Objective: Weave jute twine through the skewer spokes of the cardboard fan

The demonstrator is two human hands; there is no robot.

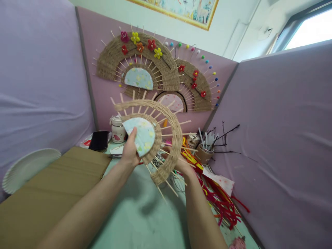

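A half-round woven fan (176,138) of tan cord and pale sticks is raised above the table. Its flat centre is covered with light blue patterned cloth (145,136). My left hand (131,148) grips this centre, thumb on the cloth and fingers behind. At the fan's lower right, my right hand (181,162) is behind the outer woven band, its bent fingers among the sticks and partly hidden. Bare stick ends stand out past the band. Behind it, two larger woven fans decorated with flowers (151,45) are fixed to the pink panel.
Brown cardboard (59,186) and a white fluted plate (28,166) lie at left, near a black phone (99,140) and a white lidded cup (118,129). At right are red and yellow fuzzy stems (220,204) and a pot (204,155) with twigs. Fabric-covered panels flank the table.
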